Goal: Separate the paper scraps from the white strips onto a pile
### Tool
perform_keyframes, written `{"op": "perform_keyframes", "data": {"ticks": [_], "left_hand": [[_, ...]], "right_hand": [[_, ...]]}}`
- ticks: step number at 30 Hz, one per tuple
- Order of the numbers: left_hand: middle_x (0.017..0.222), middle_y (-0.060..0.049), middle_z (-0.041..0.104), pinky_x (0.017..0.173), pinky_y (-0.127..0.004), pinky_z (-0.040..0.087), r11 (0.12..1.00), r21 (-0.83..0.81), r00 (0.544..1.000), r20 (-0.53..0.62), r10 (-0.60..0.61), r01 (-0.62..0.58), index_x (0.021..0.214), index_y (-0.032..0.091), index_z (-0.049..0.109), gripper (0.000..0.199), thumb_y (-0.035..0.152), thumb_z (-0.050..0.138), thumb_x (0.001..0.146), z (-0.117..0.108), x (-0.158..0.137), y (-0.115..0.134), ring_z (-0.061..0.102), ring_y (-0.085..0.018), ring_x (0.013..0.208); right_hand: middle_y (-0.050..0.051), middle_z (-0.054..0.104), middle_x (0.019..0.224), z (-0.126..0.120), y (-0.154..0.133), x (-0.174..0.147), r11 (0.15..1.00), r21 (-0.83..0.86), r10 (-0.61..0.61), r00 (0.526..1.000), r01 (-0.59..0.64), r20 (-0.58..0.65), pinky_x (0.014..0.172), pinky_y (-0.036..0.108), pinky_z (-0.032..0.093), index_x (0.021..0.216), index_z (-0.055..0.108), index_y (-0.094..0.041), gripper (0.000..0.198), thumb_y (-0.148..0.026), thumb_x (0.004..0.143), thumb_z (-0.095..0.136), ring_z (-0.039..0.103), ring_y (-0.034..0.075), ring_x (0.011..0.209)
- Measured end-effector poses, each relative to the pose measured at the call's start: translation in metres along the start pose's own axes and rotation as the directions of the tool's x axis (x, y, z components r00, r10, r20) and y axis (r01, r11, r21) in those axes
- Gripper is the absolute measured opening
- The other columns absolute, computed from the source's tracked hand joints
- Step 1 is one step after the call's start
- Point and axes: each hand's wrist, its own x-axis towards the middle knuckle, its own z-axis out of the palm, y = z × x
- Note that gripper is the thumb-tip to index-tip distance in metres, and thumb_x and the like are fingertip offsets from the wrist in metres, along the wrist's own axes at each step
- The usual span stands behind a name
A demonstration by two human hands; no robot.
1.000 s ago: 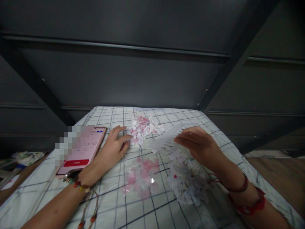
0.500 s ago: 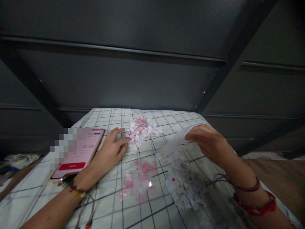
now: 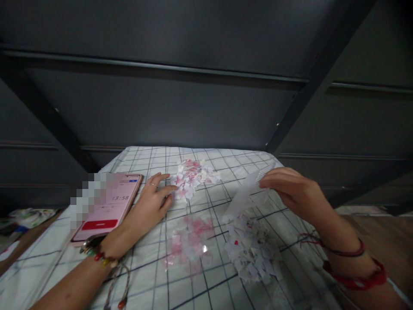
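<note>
My left hand (image 3: 154, 199) rests on the checked cloth with its fingers apart, holding nothing. Its fingertips are at the left edge of a heap of white and pink paper scraps (image 3: 192, 176). In my right hand (image 3: 292, 189) a thin, translucent white sheet (image 3: 247, 191) is pinched at its upper right, with fine lines near the fingers. It slants down to the left, its lower end by a second heap of mostly white scraps (image 3: 253, 252). Between the hands lies a patch of clear and pink film pieces (image 3: 190, 245).
A phone (image 3: 108, 206) with a pink case lies left of my left forearm. White cloth with dark grid lines (image 3: 145, 275) covers the table. Dark panels (image 3: 167, 107) rise behind its far edge. Bags and other items (image 3: 30, 217) are low at the far left.
My right hand has shifted slightly right with the translucent sheet, which now shows more sharply. My left hand keeps its place on the cloth.
</note>
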Motion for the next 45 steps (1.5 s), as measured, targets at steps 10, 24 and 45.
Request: {"op": "perform_keyframes", "data": {"ticks": [10, 24, 45], "left_hand": [[0.128, -0.014, 0.049, 0.103, -0.052, 0.038, 1.000, 0.004, 1.000, 0.006, 0.002, -0.002, 0.104, 0.019, 0.067, 0.034, 0.029, 0.038, 0.091, 0.000, 0.002, 0.000, 0.043, -0.031, 0.123], [0.127, -0.014, 0.048, 0.102, -0.052, 0.039, 1.000, -0.011, 1.000, 0.014, -0.011, 0.011, 0.104, 0.018, 0.067, 0.034, 0.030, 0.037, 0.091, -0.002, 0.002, 0.001, 0.042, -0.031, 0.123], [0.128, -0.013, 0.049, 0.101, -0.052, 0.040, 1.000, 0.016, 1.000, -0.012, 0.011, -0.011, 0.104, 0.019, 0.067, 0.034, 0.030, 0.038, 0.091, -0.001, 0.002, 0.000, 0.044, -0.030, 0.120]], "right_hand": [[0.000, 0.068, 0.079, 0.028, -0.019, 0.008, 0.990, -0.138, -0.041, 0.981, 0.015, -0.190, 0.068, 0.031, 0.047, 0.095, 0.063, -0.023, 0.028, -0.004, 0.083, 0.046, 0.061, 0.016, 0.075], [0.004, 0.071, 0.086, 0.037, -0.045, 0.025, 0.945, -0.181, -0.276, 0.961, 0.273, 0.011, 0.074, 0.029, 0.048, 0.094, 0.064, -0.016, 0.024, -0.010, 0.092, 0.041, 0.060, 0.013, 0.083], [0.001, 0.071, 0.078, 0.030, -0.039, 0.024, 0.950, -0.213, -0.242, 0.969, 0.228, -0.043, 0.069, 0.029, 0.047, 0.089, 0.062, -0.016, 0.025, -0.006, 0.091, 0.039, 0.061, 0.013, 0.075]]}}
